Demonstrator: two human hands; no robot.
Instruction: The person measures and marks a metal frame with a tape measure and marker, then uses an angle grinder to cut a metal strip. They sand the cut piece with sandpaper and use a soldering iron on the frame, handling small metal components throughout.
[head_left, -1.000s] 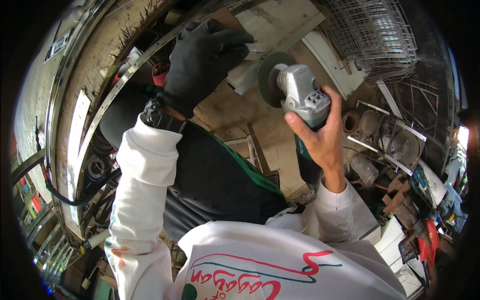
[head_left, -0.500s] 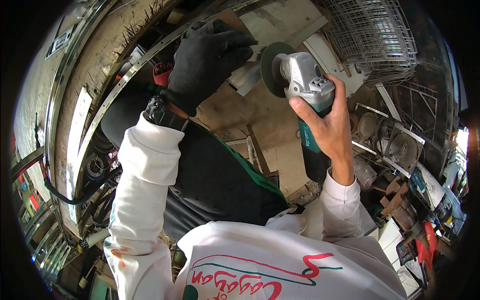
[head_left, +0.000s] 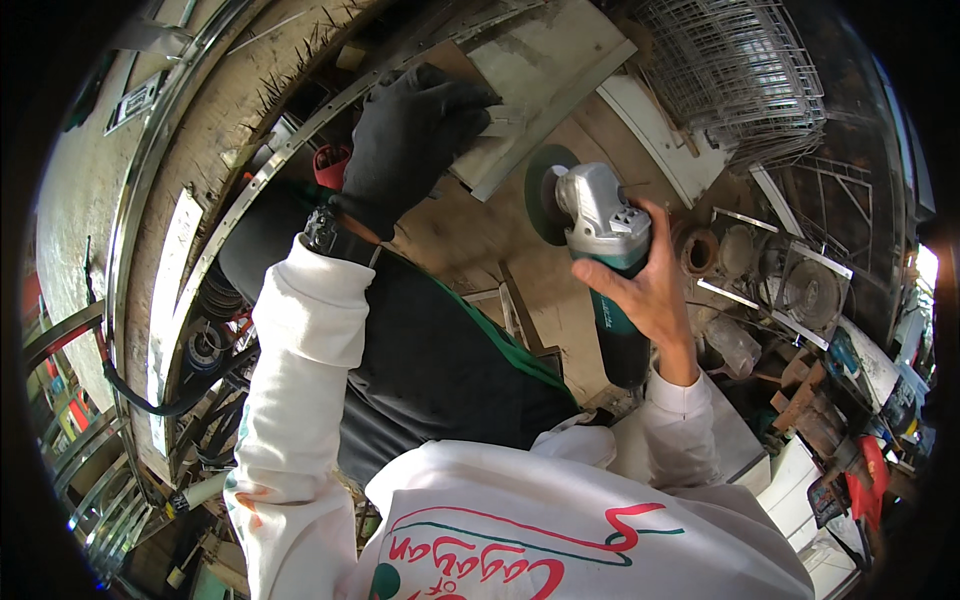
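Observation:
My left hand (head_left: 412, 140), in a black glove, is closed with its fingers pinched on a short, flat metal piece (head_left: 508, 121). Part of that piece is hidden by the fingertips. Bare-skinned, my right hand (head_left: 652, 288) wraps around the body of an angle grinder (head_left: 602, 222) with a silver head and a teal and black housing. Its green disc (head_left: 546, 195) stands on edge, facing left, below and to the right of the metal piece and apart from it. Whether the disc spins cannot be told.
Beyond my left hand lies a flat metal sheet (head_left: 560, 60). A stack of wire mesh (head_left: 735, 75) stands at the far right. Round metal parts (head_left: 808, 285) and scrap sit at right. A perforated metal bar (head_left: 262, 172) runs along the left, beside a rough board with bristling wires.
The grinder in my right hand has moved down toward me, and its disc has come away from the metal piece. My left hand keeps its pinch, nearly in place.

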